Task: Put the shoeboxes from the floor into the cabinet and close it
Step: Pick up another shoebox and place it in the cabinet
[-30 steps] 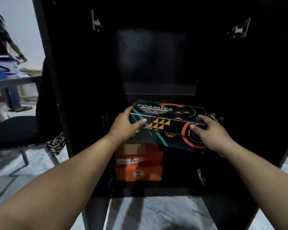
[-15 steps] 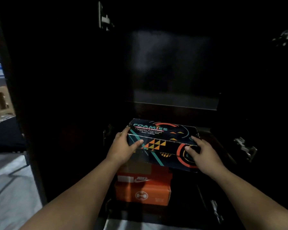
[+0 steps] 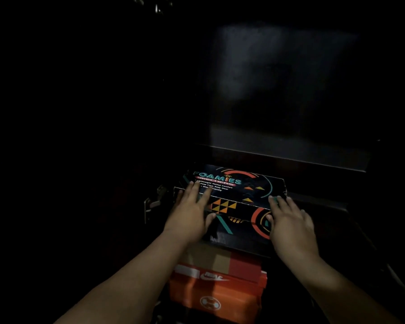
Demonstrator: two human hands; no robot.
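Note:
A black shoebox (image 3: 239, 197) with colourful shapes and "FOAMIES" lettering lies inside the dark cabinet (image 3: 285, 157), on a stack of orange shoeboxes (image 3: 216, 291). My left hand (image 3: 189, 213) rests on its near left corner, fingers spread over the lid edge and thumb on the front face. At the near right corner, my right hand (image 3: 290, 220) lies flat in the same way. Both hands press against the box rather than wrap around it.
A metal door hinge (image 3: 153, 203) sticks out on the cabinet's left wall beside the box. Another hinge (image 3: 158, 7) shows at the top left. The cabinet's back panel (image 3: 285, 85) and a shelf ledge lie behind the box.
The view has moved closer into the cabinet. The black box has slid further in onto the orange stack, and my fingers have shifted from gripping its ends to lying flat on its front edge.

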